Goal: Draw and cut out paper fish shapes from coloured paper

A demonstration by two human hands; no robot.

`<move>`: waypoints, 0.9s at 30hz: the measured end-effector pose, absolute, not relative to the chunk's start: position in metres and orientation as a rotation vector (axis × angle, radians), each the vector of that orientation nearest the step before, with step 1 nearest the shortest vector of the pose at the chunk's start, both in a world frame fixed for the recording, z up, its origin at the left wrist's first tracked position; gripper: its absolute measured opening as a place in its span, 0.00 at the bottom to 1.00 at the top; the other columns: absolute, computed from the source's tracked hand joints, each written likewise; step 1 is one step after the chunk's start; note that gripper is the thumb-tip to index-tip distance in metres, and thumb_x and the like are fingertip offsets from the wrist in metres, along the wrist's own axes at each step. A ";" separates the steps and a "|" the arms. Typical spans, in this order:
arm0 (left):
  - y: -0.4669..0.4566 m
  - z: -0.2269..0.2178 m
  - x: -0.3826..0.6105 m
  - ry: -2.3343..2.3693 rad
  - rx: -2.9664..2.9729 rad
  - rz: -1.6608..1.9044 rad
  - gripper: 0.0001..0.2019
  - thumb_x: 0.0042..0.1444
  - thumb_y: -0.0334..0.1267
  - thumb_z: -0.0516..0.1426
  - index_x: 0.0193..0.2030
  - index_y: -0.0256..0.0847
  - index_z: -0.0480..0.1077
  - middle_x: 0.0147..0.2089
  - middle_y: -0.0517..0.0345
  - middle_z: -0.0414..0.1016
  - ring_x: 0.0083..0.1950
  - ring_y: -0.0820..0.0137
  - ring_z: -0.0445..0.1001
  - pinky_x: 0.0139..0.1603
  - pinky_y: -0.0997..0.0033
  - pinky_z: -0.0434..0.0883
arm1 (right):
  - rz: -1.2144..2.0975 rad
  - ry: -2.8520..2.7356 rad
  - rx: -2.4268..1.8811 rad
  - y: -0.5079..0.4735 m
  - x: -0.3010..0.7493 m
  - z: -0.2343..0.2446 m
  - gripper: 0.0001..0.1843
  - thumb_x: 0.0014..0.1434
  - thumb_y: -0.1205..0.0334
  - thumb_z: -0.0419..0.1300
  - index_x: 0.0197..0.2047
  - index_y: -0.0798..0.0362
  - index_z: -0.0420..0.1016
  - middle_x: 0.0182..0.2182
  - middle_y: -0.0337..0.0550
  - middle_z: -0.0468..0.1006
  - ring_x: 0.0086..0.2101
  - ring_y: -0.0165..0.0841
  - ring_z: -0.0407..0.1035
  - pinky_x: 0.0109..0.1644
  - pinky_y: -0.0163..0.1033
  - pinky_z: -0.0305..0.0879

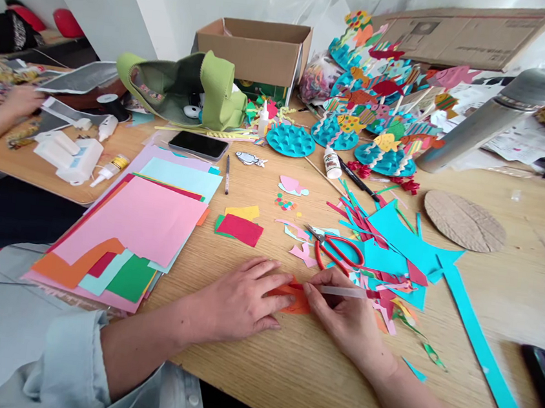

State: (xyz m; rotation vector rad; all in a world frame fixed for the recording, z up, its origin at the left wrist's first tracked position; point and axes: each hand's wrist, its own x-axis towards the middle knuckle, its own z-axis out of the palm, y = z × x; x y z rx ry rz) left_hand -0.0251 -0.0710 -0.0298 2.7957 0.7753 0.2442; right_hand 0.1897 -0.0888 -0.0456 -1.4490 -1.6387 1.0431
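Note:
An orange paper piece (298, 303) lies on the wooden table near its front edge, partly covered by both hands. My left hand (248, 295) rests flat on its left side with fingers stretched out. Closed in a pinch, my right hand (346, 312) holds a pen (341, 291) with a pale translucent barrel and red ends, its tip at the orange paper. Just beyond lie red-handled scissors (340, 250), blades pointing away, beside pink paper scraps (303, 254). Small red, yellow and green paper rectangles (239, 228) lie beyond my left hand.
Coloured paper sheets (149, 214) are stacked at left, a phone (198, 145) behind them. Blue scraps (395, 239) spread at right near a cardboard oval (464, 219). A metal flask (495, 123) stands by paper-fish decorations (383, 125). Another person's hand (23, 100) is at far left.

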 end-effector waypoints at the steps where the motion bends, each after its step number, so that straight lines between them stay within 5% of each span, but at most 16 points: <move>1: -0.071 -0.030 -0.025 0.777 2.796 0.244 0.21 0.60 0.46 0.55 0.59 0.42 0.65 0.64 0.53 0.64 0.65 0.56 0.57 0.67 0.52 0.56 | 1.039 -1.637 -1.450 -0.089 0.190 -0.046 0.09 0.61 0.57 0.58 0.32 0.51 0.68 0.23 0.37 0.70 0.22 0.30 0.63 0.22 0.34 0.57; 27: -0.071 -0.030 -0.025 0.776 2.796 0.268 0.22 0.59 0.46 0.57 0.58 0.43 0.66 0.63 0.52 0.64 0.65 0.57 0.57 0.66 0.52 0.57 | 1.002 -1.639 -1.454 -0.089 0.190 -0.047 0.08 0.60 0.58 0.58 0.31 0.51 0.67 0.23 0.36 0.69 0.22 0.29 0.63 0.22 0.33 0.57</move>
